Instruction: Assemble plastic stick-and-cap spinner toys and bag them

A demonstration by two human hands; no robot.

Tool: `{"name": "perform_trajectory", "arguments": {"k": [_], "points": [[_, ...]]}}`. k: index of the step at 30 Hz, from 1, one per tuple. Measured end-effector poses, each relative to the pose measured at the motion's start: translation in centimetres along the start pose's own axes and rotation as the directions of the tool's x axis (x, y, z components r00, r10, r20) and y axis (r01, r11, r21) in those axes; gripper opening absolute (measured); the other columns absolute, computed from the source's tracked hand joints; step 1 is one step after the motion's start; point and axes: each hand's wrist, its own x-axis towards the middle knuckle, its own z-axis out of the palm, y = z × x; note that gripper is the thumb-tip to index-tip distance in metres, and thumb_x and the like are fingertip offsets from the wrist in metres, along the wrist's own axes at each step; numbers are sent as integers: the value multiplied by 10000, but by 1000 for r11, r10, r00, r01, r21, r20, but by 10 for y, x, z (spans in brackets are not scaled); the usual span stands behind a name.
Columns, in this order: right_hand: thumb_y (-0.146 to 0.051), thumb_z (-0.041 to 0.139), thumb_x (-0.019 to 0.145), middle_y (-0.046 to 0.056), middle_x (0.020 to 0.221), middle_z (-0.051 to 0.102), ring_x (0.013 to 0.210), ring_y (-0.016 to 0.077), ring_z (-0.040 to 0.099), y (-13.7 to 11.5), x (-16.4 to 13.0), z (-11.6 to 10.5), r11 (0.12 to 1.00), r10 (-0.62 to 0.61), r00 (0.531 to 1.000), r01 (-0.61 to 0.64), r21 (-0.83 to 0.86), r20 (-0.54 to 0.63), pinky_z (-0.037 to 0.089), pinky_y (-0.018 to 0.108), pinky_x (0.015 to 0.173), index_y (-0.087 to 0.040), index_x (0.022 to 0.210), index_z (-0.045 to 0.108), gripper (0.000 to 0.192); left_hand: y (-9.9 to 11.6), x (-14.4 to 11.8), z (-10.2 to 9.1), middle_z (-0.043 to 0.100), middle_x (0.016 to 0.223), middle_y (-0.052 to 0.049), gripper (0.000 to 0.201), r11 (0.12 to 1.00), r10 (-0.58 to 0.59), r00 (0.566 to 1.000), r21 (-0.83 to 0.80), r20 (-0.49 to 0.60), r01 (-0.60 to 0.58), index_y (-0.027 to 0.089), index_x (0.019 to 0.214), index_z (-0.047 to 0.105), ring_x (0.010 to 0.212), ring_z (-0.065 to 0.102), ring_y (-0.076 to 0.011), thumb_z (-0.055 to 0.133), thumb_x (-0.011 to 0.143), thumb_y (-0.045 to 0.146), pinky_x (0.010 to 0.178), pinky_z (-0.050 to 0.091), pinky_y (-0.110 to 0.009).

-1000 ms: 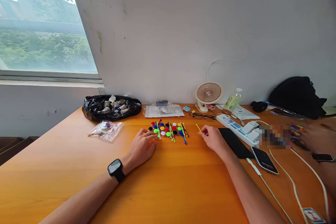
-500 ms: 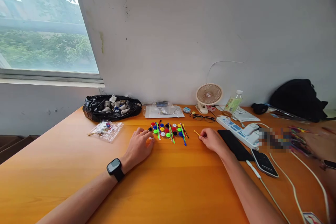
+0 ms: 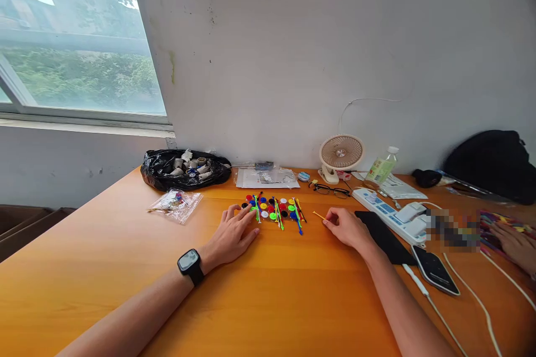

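Head view: a person at a wooden table pinches a yellow stick between the thumb and fingers of the right hand, just right of a cluster of coloured discs and plastic sticks. The left hand lies palm down, fingers slightly spread, at the cluster's left end; whether it grips anything, I cannot tell. Behind stands a small fan.
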Motion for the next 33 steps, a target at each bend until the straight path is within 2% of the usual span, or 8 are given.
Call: {"name": "perform_trajectory", "arguments": {"k": [4,7,10,14,19,23,29,33], "points": [[-403,729,840,47,841,743,731,219,664,-11,-5,-7,996,55,997,-58,-67,-53,304,273,543,-234,809,688,177,1,0,-1,572,1491,-81,369,1000,11,999,-7,-31,-11,281,1375,578,1299,422,-357,527,1025,386,1081,412,-580],[-508,626,912,54,840,743,740,227,662,-13,-4,-13,993,114,988,-117,-29,-101,316,280,555,-236,811,690,298,3,1,-3,628,1391,-78,305,1000,17,999,-10,-49,-17,279,1302,615,1264,445,-344,543,1014,350,1050,432,-549],[-518,516,975,53,833,742,722,221,648,-11,-4,-19,987,161,964,-159,23,-212,310,285,563,-236,819,683,363,5,3,-4,680,1263,-75,226,1000,15,998,-18,-59,-16,277,1199,659,1206,475,-326,557,1003,324,1013,447,-526],[-529,486,986,61,791,730,680,211,623,-9,-3,-21,987,156,936,-139,75,-316,303,285,564,-224,831,688,398,6,5,-5,717,1181,-72,166,999,14,996,-28,-87,-16,273,1103,702,1178,491,-321,593,980,294,996,445,-521],[-560,494,974,48,749,716,657,204,615,-17,-5,-19,991,110,945,-81,107,-308,311,283,564,-223,760,654,429,5,7,-7,757,1112,-55,155,1000,11,993,-27,-119,-14,275,1076,722,1146,514,-316,596,987,272,988,438,-508],[-583,480,983,48,711,707,627,203,606,-24,-8,-18,991,55,948,-13,134,-312,314,285,563,-222,729,629,465,13,5,-9,768,1107,-47,197,996,59,989,-65,-135,-69,284,1038,740,1124,539,-293,544,1026,271,997,437,-492],[-599,480,992,35,621,667,594,200,589,-33,-12,-13,986,-26,955,73,147,-295,299,286,557,-224,694,606,495,31,-1,-8,768,1064,-63,219,981,145,989,-122,-38,-149,291,1192,689,1126,563,-297,583,1006,339,987,461,-486],[-603,469,1001,31,637,665,597,189,582,-36,-13,-11,984,-53,951,101,144,-304,296,286,567,-220,690,596,509,28,0,-10,726,1201,-81,370,989,117,993,-82,-34,-120,291,1342,618,1145,542,-318,606,987,394,1008,453,-506]]}}
